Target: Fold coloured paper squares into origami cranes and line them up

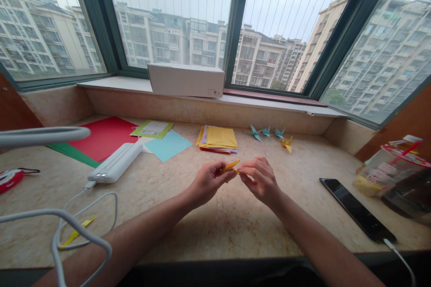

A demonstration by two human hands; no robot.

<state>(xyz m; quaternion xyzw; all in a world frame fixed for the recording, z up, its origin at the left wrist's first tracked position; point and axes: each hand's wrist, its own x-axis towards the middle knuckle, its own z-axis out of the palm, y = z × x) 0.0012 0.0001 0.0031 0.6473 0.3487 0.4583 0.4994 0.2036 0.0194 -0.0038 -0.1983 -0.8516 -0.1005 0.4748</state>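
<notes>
Yellow folded paper [230, 166] is held above the stone counter [242, 228], the left hand [209, 180] gripping its body, the right hand [261, 179] pinching its tip; beyond them I see four small paper birds [266, 132] near a paper stack [220, 137].

Two hands [263, 178], one folded paper [231, 166]; four cranes [255, 133] — three blue, one yellow; one phone [357, 208], one box [186, 81].
</notes>
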